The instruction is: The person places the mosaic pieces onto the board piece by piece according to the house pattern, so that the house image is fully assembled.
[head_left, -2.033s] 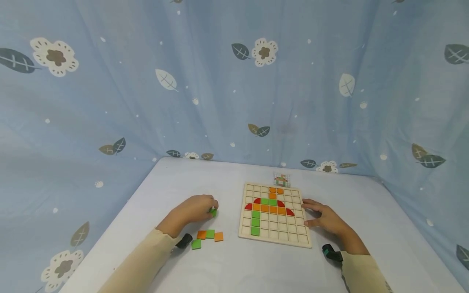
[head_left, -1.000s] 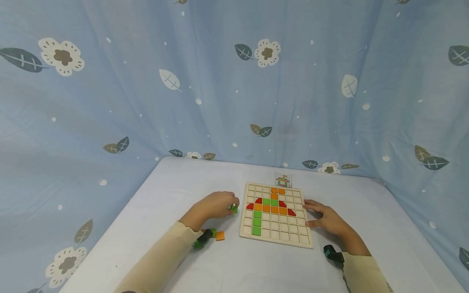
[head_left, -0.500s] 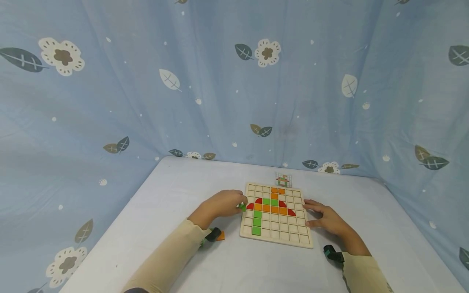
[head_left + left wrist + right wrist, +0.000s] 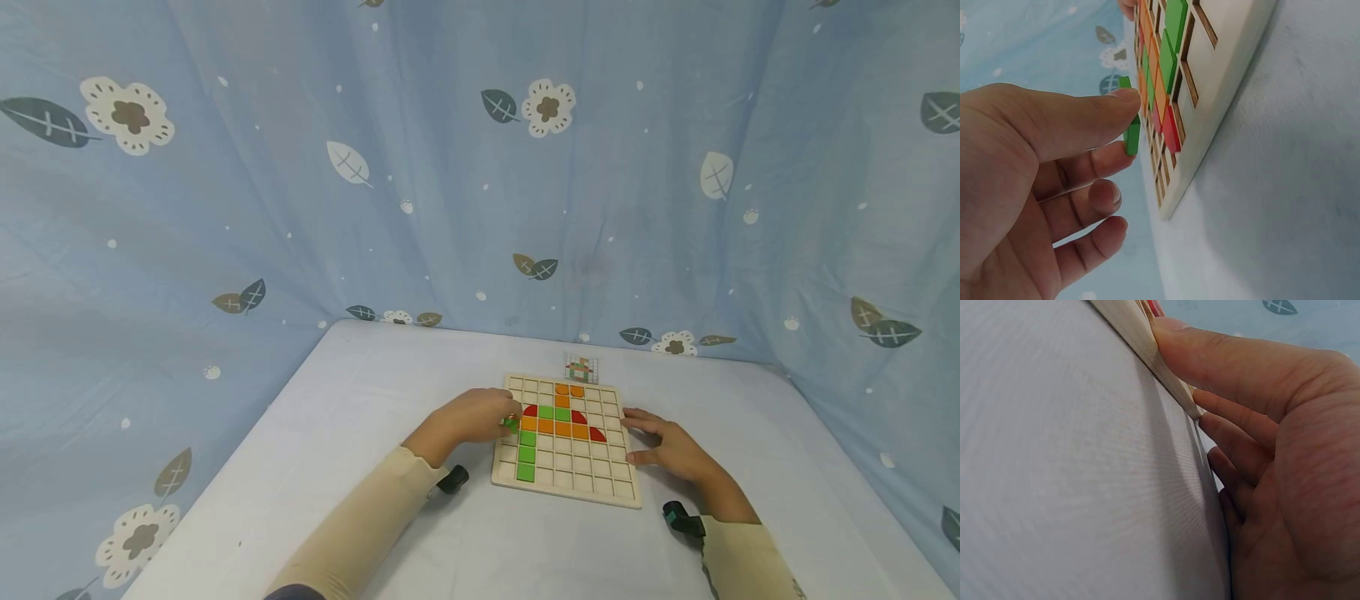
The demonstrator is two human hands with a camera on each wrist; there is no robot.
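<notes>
My left hand is over the left edge of a wooden grid board, pinching a green tile between thumb and index finger. The other left fingers are loosely bent, and the thumb covers part of the tile. Green, orange and red pieces fill some cells, including a row of orange squares and a column of green squares. At the board's right edge, my right hand touches the rim with its thumb and fingertips, fingers spread along the side.
Behind the board lies a small card printed with a coloured grid pattern. A black wrist device sits under the left wrist, another black device by the right. Blue patterned cloth rises behind the white table.
My left hand has carried the green tile rightward from the table to the board's left side. The loose green and orange tiles are now hidden behind the left arm. The right hand stays put.
</notes>
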